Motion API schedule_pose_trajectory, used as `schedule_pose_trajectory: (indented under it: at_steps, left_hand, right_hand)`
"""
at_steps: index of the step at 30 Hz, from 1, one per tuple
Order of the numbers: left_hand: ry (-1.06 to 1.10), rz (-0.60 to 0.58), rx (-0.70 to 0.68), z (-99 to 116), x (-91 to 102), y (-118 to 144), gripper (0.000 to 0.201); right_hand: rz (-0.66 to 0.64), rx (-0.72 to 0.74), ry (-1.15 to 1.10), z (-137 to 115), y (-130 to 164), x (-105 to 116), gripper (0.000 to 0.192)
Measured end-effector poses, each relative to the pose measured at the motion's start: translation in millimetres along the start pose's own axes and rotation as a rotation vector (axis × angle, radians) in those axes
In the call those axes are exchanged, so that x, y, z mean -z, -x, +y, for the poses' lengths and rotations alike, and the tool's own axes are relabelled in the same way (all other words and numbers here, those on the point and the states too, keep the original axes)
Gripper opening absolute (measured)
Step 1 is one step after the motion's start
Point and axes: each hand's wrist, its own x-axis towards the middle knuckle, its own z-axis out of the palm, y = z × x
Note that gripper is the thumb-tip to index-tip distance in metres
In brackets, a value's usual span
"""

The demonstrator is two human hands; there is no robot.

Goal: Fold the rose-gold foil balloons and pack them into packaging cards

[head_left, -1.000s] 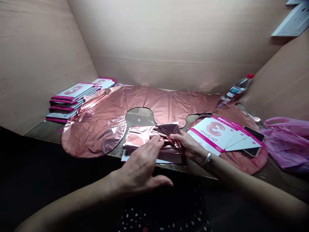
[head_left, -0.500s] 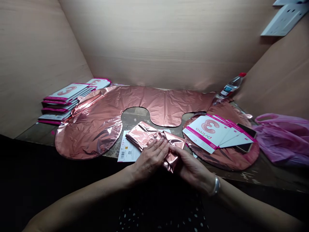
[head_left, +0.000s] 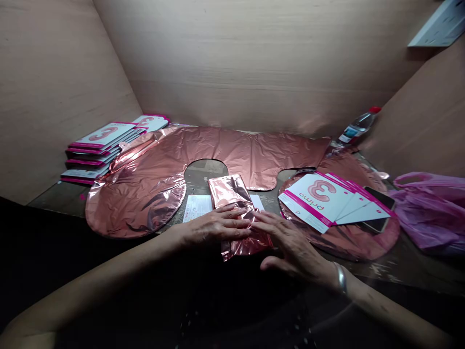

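Observation:
A folded rose-gold foil balloon (head_left: 236, 213) lies lengthwise at the table's front edge, over a white printed card (head_left: 198, 207). My left hand (head_left: 214, 227) lies flat across its middle, fingers pointing right. My right hand (head_left: 290, 247) rests palm down on the fold's right side, fingers spread, a silver bangle on the wrist. Both hands press the foil down; neither grips it.
A large flat rose-gold number-shaped balloon (head_left: 145, 179) covers the table behind. White and pink "3" cards (head_left: 319, 198) fan out at the right over a phone (head_left: 381, 198). A card stack (head_left: 98, 150) sits far left, a water bottle (head_left: 358, 128) at the back right, a pink plastic bag (head_left: 428, 213) far right.
The folded foil has been turned from lying crosswise to lengthwise and laid flat. My hands went from pinching its folds to pressing flat on top of it.

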Motion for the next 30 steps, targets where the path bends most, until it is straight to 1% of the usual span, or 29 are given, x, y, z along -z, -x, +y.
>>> schedule_pose_trajectory:
  at_steps: [2, 4, 7, 9, 10, 11, 13, 14, 15, 16, 17, 20, 21, 22, 23, 27, 28, 30]
  left_hand:
    - [0.042, -0.056, 0.031, -2, 2.2, 2, 0.047]
    - [0.087, -0.086, 0.069, 3, 6.2, 6, 0.052]
    - [0.154, -0.094, 0.138, 20, 12.0, 15, 0.068]
    - [0.211, -0.08, 0.219, 30, 13.1, 22, 0.077]
    - [0.243, -0.044, 0.285, 34, 12.6, 25, 0.076]
    - [0.271, 0.023, 0.36, 36, 11.3, 28, 0.071]
    - [0.301, 0.218, 0.518, 36, 7.6, 29, 0.05]
    - [0.3, 0.309, 0.583, 34, 5.7, 29, 0.043]
    - [0.29, 0.365, 0.623, 31, 4.0, 27, 0.04]
    - [0.273, 0.379, 0.643, 29, 2.9, 25, 0.04]
    - [0.249, 0.36, 0.646, 26, 2.1, 23, 0.042]
    - [0.168, 0.247, 0.595, 22, 1.1, 18, 0.042]
    - [0.149, 0.231, 0.583, 21, 0.7, 17, 0.041]
    - [0.138, 0.222, 0.578, 21, 0.2, 16, 0.04]
    - [0.134, 0.218, 0.575, 21, -0.4, 16, 0.04]
    - [0.136, 0.208, 0.592, 24, -0.8, 14, 0.042]
    - [0.138, 0.206, 0.605, 25, 0.1, 13, 0.042]
    - [0.137, 0.21, 0.648, 28, 3.0, 11, 0.047]
  right_hand:
    - [-0.109, 0.059, 0.053, 1, -8, -8, 0.081]
    - [-0.159, 0.064, 0.092, 2, -11, -16, 0.08]
    - [-0.172, 0.061, 0.123, 2, -12, -21, 0.072]
    - [-0.156, 0.063, 0.114, 1, -13, -20, 0.072]
    - [-0.149, 0.059, 0.106, 0, -15, -19, 0.072]
    - [-0.142, 0.051, 0.098, -1, -17, -17, 0.069]
    - [-0.141, 0.021, 0.092, -3, -24, -14, 0.054]
    - [-0.145, 0.003, 0.093, -3, -28, -13, 0.045]
    - [-0.153, -0.014, 0.097, -3, -32, -13, 0.037]
    - [-0.164, -0.03, 0.098, -3, -36, -12, 0.031]
    - [-0.173, -0.042, 0.097, -3, -41, -12, 0.026]
    - [-0.178, -0.071, 0.1, 1, -52, -10, 0.016]
    - [-0.18, -0.075, 0.098, 2, -56, -9, 0.015]
    - [-0.187, -0.079, 0.09, 4, -59, -8, 0.017]
    - [-0.203, -0.085, 0.075, 7, -62, -6, 0.024]
    - [-0.307, -0.102, 0.004, 19, -76, 1, 0.073]
    - [-0.331, -0.099, 0.01, 21, -80, 2, 0.08]
    - [-0.371, -0.097, 0.051, 25, -89, 3, 0.086]
